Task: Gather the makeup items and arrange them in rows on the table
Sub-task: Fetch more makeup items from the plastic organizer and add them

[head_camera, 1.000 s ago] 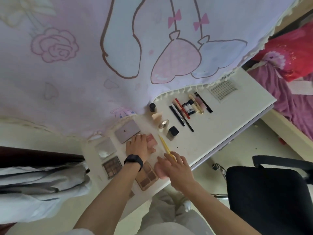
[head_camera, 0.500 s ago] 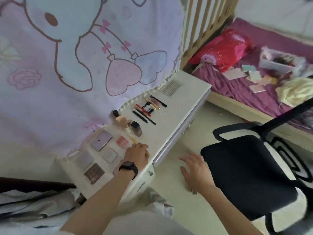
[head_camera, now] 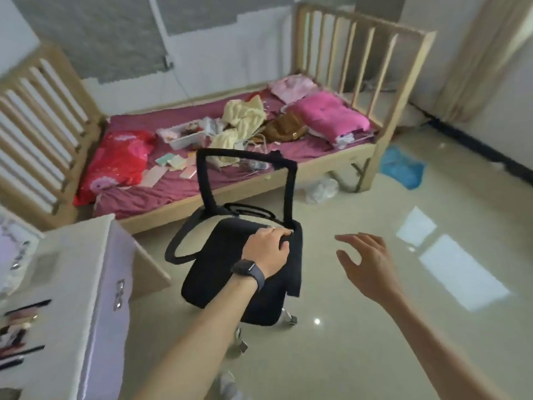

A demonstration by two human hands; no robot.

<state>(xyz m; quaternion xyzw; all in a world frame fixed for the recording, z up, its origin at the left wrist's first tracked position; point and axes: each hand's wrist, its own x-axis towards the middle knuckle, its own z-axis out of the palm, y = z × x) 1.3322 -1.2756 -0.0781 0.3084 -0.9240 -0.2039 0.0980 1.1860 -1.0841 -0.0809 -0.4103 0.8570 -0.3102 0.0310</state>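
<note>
My view faces the room, away from the table top. Only the white table's right end shows at the lower left, with several dark pencils and tubes lying in a row at the frame's left edge. My left hand, with a dark watch on the wrist, grips the right armrest of a black office chair. My right hand hovers open over the floor to the right of the chair, fingers spread and holding nothing.
A wooden slatted bed with a purple sheet stands behind the chair, strewn with a red pillow, pink bedding, yellow cloth, a brown bag, a white basket and small flat packets. Shiny tiled floor stretches to the right. A blue bag lies by the bed's foot.
My head turned right, from the table toward the bed. My left hand left the makeup on the table and took the chair's armrest. My right hand rose, staying open.
</note>
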